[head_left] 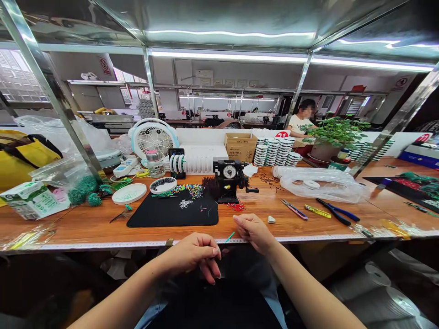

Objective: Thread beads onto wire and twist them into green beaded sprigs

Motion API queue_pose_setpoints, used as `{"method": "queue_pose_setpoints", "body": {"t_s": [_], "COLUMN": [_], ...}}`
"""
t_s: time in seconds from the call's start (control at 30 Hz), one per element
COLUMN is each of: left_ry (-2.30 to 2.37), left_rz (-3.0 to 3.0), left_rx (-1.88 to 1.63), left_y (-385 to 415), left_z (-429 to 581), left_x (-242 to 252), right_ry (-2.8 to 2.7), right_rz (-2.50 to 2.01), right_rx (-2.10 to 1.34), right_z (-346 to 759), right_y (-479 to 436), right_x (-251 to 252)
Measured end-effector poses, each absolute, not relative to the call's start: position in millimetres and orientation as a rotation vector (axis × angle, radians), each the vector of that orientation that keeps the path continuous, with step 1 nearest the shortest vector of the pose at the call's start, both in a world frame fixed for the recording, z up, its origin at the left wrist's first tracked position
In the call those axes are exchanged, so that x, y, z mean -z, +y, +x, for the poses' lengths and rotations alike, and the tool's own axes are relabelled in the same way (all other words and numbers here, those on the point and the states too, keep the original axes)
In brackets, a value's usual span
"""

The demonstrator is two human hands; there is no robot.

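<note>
Loosely curled, left hand (197, 256) and right hand (254, 230) flank green stick (229, 237); grip hold unclear.

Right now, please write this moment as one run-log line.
left hand: curled, below table edge | right hand: at table edge | thin green piece: between hands, grip unclear

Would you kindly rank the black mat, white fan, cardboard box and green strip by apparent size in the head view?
1. black mat
2. white fan
3. cardboard box, set a little farther back, so its real size is unsure
4. green strip, smallest by far
</note>
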State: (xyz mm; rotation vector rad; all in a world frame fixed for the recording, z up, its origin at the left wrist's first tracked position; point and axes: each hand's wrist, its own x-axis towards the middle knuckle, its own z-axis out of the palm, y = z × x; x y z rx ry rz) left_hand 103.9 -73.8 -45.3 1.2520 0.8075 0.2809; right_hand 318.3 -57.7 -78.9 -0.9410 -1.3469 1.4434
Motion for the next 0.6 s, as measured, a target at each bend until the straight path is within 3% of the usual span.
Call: {"method": "queue_pose_setpoints", "body": {"t_s": [0.6], "left_ry": [0.772], "left_rz": [1.149], "left_rx": [-0.255], "left_y": [-77.0], "left_z": [85.2], "left_x": [47.0], "right_ry": [-0.898], "right_rz": [-0.706], "right_rx": [-1.537], "right_z": [324.1], "right_y": [-53.5], "right_x": [85.3]}}
